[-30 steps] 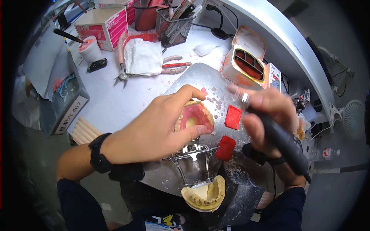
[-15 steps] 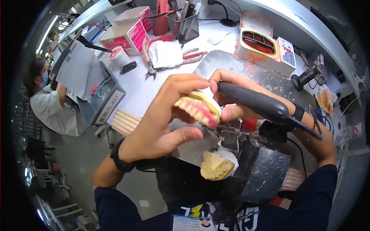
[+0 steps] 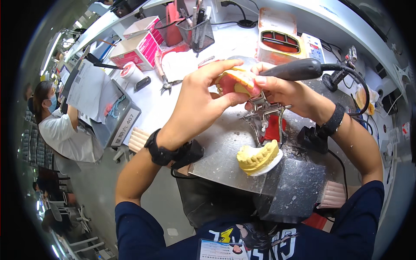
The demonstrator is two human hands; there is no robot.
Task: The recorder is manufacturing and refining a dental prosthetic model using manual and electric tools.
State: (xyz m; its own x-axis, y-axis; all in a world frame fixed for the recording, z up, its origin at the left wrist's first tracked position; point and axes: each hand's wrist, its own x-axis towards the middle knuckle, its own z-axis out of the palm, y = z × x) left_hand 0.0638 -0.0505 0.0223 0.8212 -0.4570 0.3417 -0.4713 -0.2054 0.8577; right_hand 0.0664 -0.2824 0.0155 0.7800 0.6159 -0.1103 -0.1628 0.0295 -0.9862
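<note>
My left hand (image 3: 197,97) grips a dental model (image 3: 238,82) with pink wax and a row of teeth, its fingers and thumb wrapped about the model's side. A black corded hand tool (image 3: 297,69) lies across my right hand (image 3: 284,92), whose thumb rests at the model's edge. The tool's tip is hidden by the hand and model. Under both hands is a metal articulator (image 3: 262,113), its frame spread apart. A yellow plaster cast with teeth (image 3: 258,159), on a white base, sits at its near end.
A dusty dark block (image 3: 299,190) stands at the bench's front edge. Behind are pliers (image 3: 164,84), a mesh pen holder (image 3: 197,37), pink-white boxes (image 3: 136,50) and a stained box-shaped device (image 3: 281,45). A grey bin (image 3: 123,117) stands left, with a masked person (image 3: 65,125) beyond.
The wax-covered model has tilted and moved up and away in my hands. The tool now lies nearly level. More of the articulator shows, and the lower cast is turned differently.
</note>
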